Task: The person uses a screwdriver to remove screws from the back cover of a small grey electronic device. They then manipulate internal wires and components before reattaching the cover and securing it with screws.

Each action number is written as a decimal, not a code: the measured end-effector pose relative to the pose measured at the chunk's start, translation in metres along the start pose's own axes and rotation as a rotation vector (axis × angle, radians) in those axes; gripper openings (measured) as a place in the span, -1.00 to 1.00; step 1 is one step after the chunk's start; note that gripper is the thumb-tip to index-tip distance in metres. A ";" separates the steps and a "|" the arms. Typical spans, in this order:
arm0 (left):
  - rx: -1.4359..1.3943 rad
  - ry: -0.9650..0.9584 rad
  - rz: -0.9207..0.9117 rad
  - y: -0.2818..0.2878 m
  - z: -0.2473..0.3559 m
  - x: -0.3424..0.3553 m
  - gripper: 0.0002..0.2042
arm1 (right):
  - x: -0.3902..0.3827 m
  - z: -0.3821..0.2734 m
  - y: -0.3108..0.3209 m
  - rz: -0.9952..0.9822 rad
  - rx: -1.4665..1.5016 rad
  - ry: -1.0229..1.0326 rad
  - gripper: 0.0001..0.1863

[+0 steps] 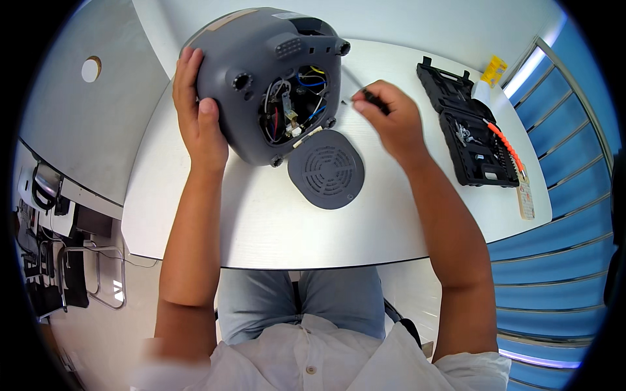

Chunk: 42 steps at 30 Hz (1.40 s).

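A dark grey rice cooker (215, 85) lies tipped on the white table, its underside facing me. Through the round opening in its base show coloured wires and metal parts (290, 107). A vented grey cover (326, 171) hangs open below that hole, at the hinge side. My left hand (201, 114) grips the cooker's left side, thumb toward me and fingers along the shell. To the right of the opening, my right hand (391, 117) is closed on a slim black-handled screwdriver (375, 101). Its shaft is blurred. A tiny dark piece, perhaps a screw (343, 101), shows by the fingertips.
An open black tool case (466, 137) with bits and small metal parts lies at the right. On it rests an orange flexible shaft (505, 144); a yellow packet (494, 70) stands behind. Metal railing (561, 182) runs beyond the table's right edge. A grey panel (78, 117) borders the left.
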State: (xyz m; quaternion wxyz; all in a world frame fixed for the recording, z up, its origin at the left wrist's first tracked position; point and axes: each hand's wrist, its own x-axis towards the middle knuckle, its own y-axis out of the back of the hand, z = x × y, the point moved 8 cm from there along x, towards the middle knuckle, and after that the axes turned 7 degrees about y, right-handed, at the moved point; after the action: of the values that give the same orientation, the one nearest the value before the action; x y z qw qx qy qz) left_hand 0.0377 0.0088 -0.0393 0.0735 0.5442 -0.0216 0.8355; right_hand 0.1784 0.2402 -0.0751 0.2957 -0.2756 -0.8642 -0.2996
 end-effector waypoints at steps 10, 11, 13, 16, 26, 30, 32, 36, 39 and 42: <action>0.118 0.054 -0.005 -0.006 0.021 0.001 -0.36 | -0.001 -0.004 -0.023 0.138 -0.157 0.038 -0.88; 0.071 0.044 -0.017 -0.003 0.009 -0.001 -0.36 | -0.001 -0.005 -0.023 0.142 -0.165 0.045 -0.88; 0.011 0.039 -0.033 -0.002 0.002 -0.001 -0.33 | 0.000 -0.006 -0.026 0.137 -0.174 0.062 -0.87; -0.005 0.041 -0.048 -0.002 0.001 -0.002 -0.21 | 0.001 -0.006 -0.027 0.160 -0.191 0.074 -0.86; 0.079 0.115 -0.116 -0.007 0.004 -0.001 -0.03 | 0.006 -0.007 -0.031 0.163 -0.265 0.216 -0.84; 0.102 0.097 -0.116 -0.006 0.006 -0.001 -0.07 | 0.006 -0.008 -0.032 0.167 -0.273 0.263 -0.84; 0.106 0.096 -0.112 -0.006 0.006 -0.002 -0.07 | 0.006 -0.007 -0.032 0.158 -0.267 0.269 -0.83; 0.131 0.081 -0.101 -0.006 0.006 -0.002 -0.07 | 0.011 -0.006 -0.035 0.140 -0.226 0.281 -0.83; 0.134 0.080 -0.102 -0.006 0.008 -0.001 -0.08 | 0.013 -0.003 -0.033 0.107 -0.227 0.301 -0.84; 0.130 0.083 -0.100 -0.004 0.008 0.000 -0.09 | 0.014 0.001 -0.032 0.100 -0.175 0.242 -0.83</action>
State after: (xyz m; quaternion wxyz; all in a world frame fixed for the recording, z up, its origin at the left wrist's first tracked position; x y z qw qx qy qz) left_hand 0.0457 0.0119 -0.0366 0.0804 0.5129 0.0628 0.8524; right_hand 0.1482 0.2237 -0.0779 0.3871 -0.3050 -0.7780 -0.3897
